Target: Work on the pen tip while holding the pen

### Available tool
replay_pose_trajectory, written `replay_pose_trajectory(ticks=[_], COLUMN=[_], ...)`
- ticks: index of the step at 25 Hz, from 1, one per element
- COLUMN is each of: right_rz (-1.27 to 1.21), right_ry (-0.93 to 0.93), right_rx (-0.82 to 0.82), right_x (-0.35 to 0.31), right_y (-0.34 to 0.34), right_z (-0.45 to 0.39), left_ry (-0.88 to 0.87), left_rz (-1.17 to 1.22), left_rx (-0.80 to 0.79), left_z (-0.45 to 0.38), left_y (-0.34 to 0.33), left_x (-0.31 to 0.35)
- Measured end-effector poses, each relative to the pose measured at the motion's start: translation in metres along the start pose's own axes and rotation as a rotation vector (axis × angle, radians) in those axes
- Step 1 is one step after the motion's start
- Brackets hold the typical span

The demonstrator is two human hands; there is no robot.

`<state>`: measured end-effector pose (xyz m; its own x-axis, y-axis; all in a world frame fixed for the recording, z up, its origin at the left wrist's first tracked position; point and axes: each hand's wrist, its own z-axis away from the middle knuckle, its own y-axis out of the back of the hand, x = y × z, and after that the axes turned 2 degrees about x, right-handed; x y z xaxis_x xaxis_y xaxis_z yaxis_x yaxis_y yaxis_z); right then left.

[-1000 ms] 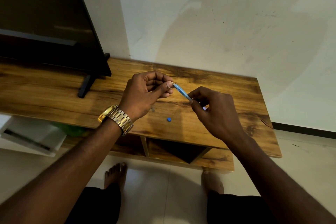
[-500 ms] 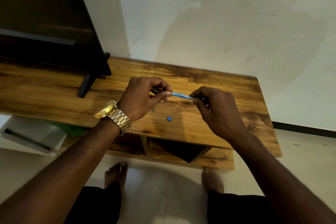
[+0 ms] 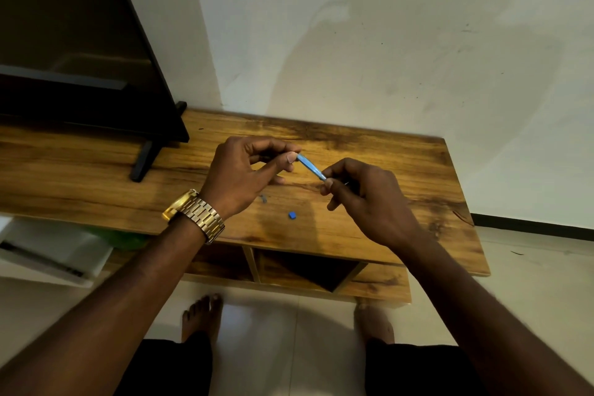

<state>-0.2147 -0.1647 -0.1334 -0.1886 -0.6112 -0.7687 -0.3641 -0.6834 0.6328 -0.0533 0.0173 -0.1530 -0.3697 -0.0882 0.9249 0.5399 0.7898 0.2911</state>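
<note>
A thin light-blue stick (image 3: 310, 166), pen-like, spans the gap between my two hands above the wooden table (image 3: 401, 228). My left hand (image 3: 244, 177), with a gold watch on the wrist, pinches its upper left end between thumb and forefinger. My right hand (image 3: 366, 199) pinches the lower right end; the rest of the stick is hidden inside that fist. A tiny blue piece (image 3: 292, 215) lies on the table below the hands. A small grey bit (image 3: 263, 198) lies near my left wrist.
A black television (image 3: 80, 51) on a slanted foot (image 3: 144, 161) fills the table's left part. A pale wall stands close behind. Under the tabletop are open shelf compartments (image 3: 308, 270), a white box (image 3: 48, 251) at left, and my bare feet on the tiled floor.
The stick lay nearly level half a second ago; it now slants again, its left end raised. Both hands shifted slightly while keeping their pinch.
</note>
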Motion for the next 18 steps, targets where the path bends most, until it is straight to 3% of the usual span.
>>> replay_pose_trajectory(ticks=[2, 4, 6, 9, 15, 18], right_rz=[-0.039, -0.085, -0.118, -0.141, -0.148, -0.140], right_ry=[-0.032, -0.070, -0.098, -0.108, -0.112, -0.101], right_rx=[0.070, 0.125, 0.139, 0.140, 0.145, 0.145], right_x=[-0.001, 0.000, 0.000, 0.001, 0.001, 0.001], right_y=[0.003, 0.005, 0.007, 0.012, 0.017, 0.018], right_z=[-0.002, -0.003, -0.003, 0.000, 0.003, 0.003], left_ry=[0.088, 0.182, 0.255, 0.339, 0.315, 0.280], left_rz=[-0.117, -0.495, -0.708, -0.724, -0.860, -0.612], left_rx=[0.058, 0.056, 0.005, -0.034, -0.062, -0.023], left_z=[-0.004, -0.004, 0.001, 0.009, 0.007, 0.004], left_y=[0.001, 0.001, -0.006, -0.018, -0.028, -0.026], left_x=[-0.014, -0.033, -0.048, -0.057, -0.054, -0.041])
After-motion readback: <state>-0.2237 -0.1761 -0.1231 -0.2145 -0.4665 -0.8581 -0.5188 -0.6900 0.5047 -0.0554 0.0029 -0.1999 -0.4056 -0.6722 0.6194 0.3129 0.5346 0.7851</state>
